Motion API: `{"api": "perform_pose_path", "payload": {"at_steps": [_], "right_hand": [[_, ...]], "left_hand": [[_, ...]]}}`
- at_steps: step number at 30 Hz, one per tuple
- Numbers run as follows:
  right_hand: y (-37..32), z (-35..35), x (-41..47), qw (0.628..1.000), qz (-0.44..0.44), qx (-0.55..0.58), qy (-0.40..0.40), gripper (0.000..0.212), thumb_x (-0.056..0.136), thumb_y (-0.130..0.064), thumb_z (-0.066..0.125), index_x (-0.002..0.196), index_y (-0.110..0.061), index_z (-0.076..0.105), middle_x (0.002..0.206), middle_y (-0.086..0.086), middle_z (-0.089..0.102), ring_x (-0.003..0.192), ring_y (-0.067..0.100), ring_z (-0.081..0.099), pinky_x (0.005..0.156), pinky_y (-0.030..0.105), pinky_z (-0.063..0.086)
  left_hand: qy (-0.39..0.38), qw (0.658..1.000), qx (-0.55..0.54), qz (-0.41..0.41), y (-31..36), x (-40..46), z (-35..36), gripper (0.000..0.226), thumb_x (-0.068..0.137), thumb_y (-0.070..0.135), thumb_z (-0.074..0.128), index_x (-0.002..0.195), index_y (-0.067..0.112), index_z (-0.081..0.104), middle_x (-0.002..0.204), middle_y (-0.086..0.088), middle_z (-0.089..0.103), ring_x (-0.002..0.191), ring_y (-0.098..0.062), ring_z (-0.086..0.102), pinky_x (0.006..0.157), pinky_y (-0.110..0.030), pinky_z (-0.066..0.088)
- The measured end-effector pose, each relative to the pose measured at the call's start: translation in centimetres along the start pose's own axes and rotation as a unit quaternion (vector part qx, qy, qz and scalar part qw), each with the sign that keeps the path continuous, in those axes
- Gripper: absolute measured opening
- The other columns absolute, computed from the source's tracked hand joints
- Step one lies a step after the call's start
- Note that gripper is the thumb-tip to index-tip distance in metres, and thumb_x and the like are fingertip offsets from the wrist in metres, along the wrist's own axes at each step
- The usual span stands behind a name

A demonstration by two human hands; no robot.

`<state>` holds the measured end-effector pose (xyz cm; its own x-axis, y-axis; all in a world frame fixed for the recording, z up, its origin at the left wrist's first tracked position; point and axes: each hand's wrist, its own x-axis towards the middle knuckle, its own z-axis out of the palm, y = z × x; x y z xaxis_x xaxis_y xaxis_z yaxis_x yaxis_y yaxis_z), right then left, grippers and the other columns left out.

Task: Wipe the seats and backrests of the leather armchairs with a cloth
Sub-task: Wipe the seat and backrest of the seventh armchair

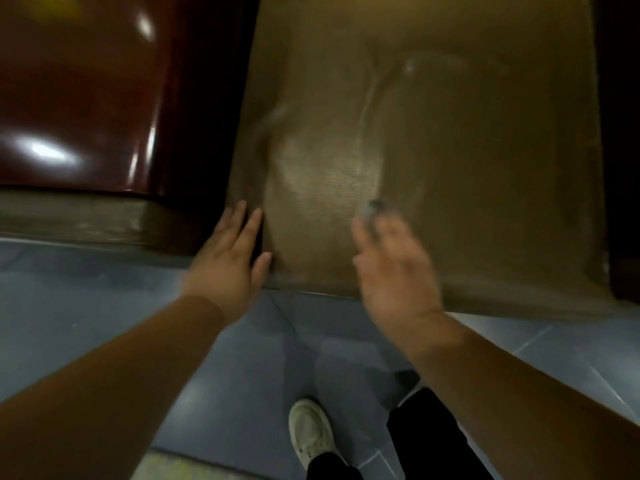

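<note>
An olive-brown leather armchair seat (433, 133) fills the upper middle of the head view, with faint wipe streaks on it. My left hand (232, 254) rests flat, fingers apart, on the seat's front left corner. My right hand (394, 265) is blurred with motion over the seat's front edge. A small grey cloth (375, 207) shows at its fingertips, mostly hidden under the fingers.
A glossy dark red wooden armrest or table top (79, 98) lies to the left of the seat. Blue-grey floor tiles (86, 306) run below. My white shoe (311, 434) and dark trouser leg (433, 441) stand near the bottom.
</note>
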<state>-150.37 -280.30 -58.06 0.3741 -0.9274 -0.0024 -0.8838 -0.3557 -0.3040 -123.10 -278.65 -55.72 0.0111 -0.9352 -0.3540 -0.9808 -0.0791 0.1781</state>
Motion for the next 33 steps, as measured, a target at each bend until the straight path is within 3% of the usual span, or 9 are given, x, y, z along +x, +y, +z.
{"api": "perform_pose_path", "payload": {"at_steps": [4, 7, 11, 16, 18, 24, 27, 29, 33], "right_hand": [[-1.4, 1.3, 2.4, 0.961, -0.256, -0.017, -0.105, 0.079, 0.084, -0.010, 0.067, 0.158, -0.017, 0.040, 0.159, 0.016, 0.043, 0.148, 0.039, 0.040, 0.114, 0.051, 0.041], [1.8, -0.1, 5.7, 0.992, -0.074, -0.050, -0.086, 0.098, 0.072, -0.015, 0.078, 0.160, -0.013, 0.034, 0.163, 0.023, 0.032, 0.148, 0.044, 0.035, 0.117, 0.050, 0.040], [-1.3, -0.9, 7.4, 0.995, 0.094, -0.043, 0.006, 0.065, 0.100, -0.022, 0.047, 0.159, -0.004, 0.030, 0.162, 0.028, 0.029, 0.153, 0.044, 0.020, 0.128, 0.050, 0.015], [-9.5, 3.8, 3.3, 0.930, -0.336, -0.019, -0.148, 0.066, 0.094, -0.018, 0.036, 0.160, -0.015, 0.036, 0.165, 0.009, 0.033, 0.155, 0.036, 0.024, 0.127, 0.048, 0.022], [-7.6, 2.9, 5.3, 0.907, -0.384, -0.040, -0.168, 0.075, 0.089, -0.017, 0.049, 0.162, -0.018, 0.031, 0.169, 0.008, 0.025, 0.157, 0.034, 0.019, 0.125, 0.048, 0.026], [-4.1, -1.7, 8.1, 0.988, 0.092, 0.000, -0.122, 0.105, 0.079, -0.014, 0.081, 0.164, -0.022, 0.020, 0.172, 0.010, 0.011, 0.158, 0.035, 0.004, 0.127, 0.041, 0.019], [-8.8, -1.2, 4.7, 0.967, -0.122, -0.003, -0.224, 0.091, 0.093, -0.007, 0.063, 0.166, -0.024, 0.012, 0.173, 0.006, 0.006, 0.158, 0.036, 0.003, 0.128, 0.040, 0.018], [-12.5, -2.2, 1.4, 0.884, -0.283, -0.012, -0.372, 0.077, 0.100, -0.007, 0.049, 0.165, -0.027, 0.015, 0.172, 0.002, 0.011, 0.158, 0.034, 0.007, 0.126, 0.043, 0.025], [-14.7, -8.5, -0.5, 0.908, -0.232, 0.039, -0.346, 0.069, 0.099, -0.007, 0.052, 0.162, -0.026, 0.032, 0.167, 0.004, 0.028, 0.152, 0.032, 0.025, 0.123, 0.042, 0.031]], "left_hand": [[0.026, 0.997, -0.056, -0.053, 1.0, -0.7, 0.9, 0.075, 0.102, 0.050, 0.034, 0.166, 0.014, 0.026, 0.175, -0.009, 0.017, 0.162, -0.028, 0.012, 0.130, -0.035, 0.010], [0.033, 0.995, -0.069, -0.070, 1.1, -1.4, 1.3, 0.069, 0.107, 0.036, 0.047, 0.168, 0.017, 0.022, 0.176, -0.006, 0.012, 0.163, -0.025, 0.008, 0.132, -0.039, 0.013], [0.036, 0.992, -0.097, -0.070, 0.4, -3.3, 2.1, 0.068, 0.106, 0.029, 0.051, 0.167, 0.018, 0.023, 0.176, -0.007, 0.011, 0.161, -0.028, 0.011, 0.131, -0.044, 0.016], [0.028, 0.986, -0.130, -0.104, -1.0, -6.4, 2.8, 0.060, 0.105, 0.017, 0.042, 0.164, 0.011, 0.032, 0.173, -0.012, 0.023, 0.158, -0.035, 0.025, 0.126, -0.056, 0.026], [-0.013, 0.982, -0.128, -0.137, -1.6, -8.0, 2.4, 0.062, 0.108, 0.018, 0.038, 0.167, 0.016, 0.021, 0.176, -0.008, 0.015, 0.161, -0.031, 0.013, 0.131, -0.048, 0.013], [-0.051, 0.971, -0.132, -0.195, -2.2, -11.3, -0.4, 0.058, 0.111, 0.029, 0.036, 0.167, 0.021, 0.022, 0.176, -0.006, 0.010, 0.163, -0.025, 0.004, 0.133, -0.043, 0.009], [-0.068, 0.959, -0.158, -0.224, -0.9, -12.8, -2.6, 0.055, 0.111, 0.031, 0.039, 0.165, 0.021, 0.031, 0.175, -0.007, 0.017, 0.162, -0.026, 0.010, 0.132, -0.043, 0.014], [-0.085, 0.958, -0.166, -0.220, 0.4, -13.7, -4.8, 0.054, 0.111, 0.031, 0.041, 0.163, 0.019, 0.035, 0.173, -0.007, 0.024, 0.161, -0.026, 0.016, 0.130, -0.040, 0.018], [-0.087, 0.956, -0.192, -0.206, 2.8, -15.6, -10.5, 0.054, 0.111, 0.033, 0.044, 0.163, 0.022, 0.037, 0.168, -0.002, 0.037, 0.152, -0.024, 0.035, 0.124, -0.037, 0.031]]}}
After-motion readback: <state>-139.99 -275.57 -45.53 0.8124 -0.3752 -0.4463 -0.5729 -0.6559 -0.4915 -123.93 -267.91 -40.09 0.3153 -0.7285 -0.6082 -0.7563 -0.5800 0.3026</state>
